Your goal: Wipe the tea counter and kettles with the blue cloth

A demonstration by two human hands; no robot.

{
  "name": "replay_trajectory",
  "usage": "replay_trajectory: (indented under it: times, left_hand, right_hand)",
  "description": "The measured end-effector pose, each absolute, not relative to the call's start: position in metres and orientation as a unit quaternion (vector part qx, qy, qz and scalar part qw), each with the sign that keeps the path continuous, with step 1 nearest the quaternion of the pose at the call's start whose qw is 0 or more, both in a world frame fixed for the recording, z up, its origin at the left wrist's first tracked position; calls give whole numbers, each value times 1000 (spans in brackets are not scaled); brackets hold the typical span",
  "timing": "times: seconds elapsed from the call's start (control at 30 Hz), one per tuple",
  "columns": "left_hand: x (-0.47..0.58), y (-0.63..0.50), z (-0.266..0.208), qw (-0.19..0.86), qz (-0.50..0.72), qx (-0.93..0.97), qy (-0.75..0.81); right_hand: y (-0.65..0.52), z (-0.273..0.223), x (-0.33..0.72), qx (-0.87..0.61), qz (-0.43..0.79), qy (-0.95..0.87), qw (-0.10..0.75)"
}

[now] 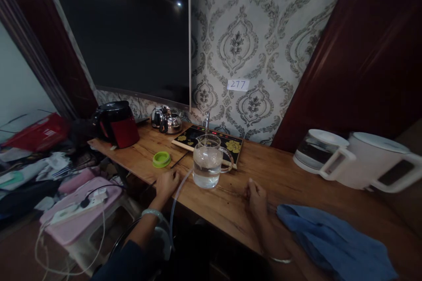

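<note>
A clear glass jug (207,171) with a looped handle stands on the wooden table, partly filled with water. Behind and above it a thin metal spout (207,123) rises over the jug's mouth. My left hand (167,183) rests at the table's front edge, left of the jug, with its fingers curled in and nothing visible in them. Beside it a clear tube (178,197) hangs down over the edge. To the right of the jug, apart from its handle, my right hand (256,195) lies on the table, loosely closed, with no object showing in it.
A black tea stove panel (233,144) with yellow flowers sits behind the jug. Left are a green lid (161,159), steel kettles (173,123) and a red-black pot (123,129). Right are a blue cloth (332,237), a glass pot (318,151) and a white kettle (365,162).
</note>
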State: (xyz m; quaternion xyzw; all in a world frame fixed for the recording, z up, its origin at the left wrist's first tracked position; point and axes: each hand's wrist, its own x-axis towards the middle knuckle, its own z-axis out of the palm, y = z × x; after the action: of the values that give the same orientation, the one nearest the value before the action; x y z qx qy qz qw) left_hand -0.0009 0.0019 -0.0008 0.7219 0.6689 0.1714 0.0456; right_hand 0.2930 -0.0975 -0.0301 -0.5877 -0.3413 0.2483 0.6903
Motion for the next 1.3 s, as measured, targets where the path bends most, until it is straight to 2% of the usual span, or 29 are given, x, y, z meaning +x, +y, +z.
replay_trajectory:
  times: [1.3]
  left_hand:
    - [-1, 3, -3, 40, 176, 722, 668]
  right_hand:
    - [-98, -28, 293, -586, 248, -335, 695]
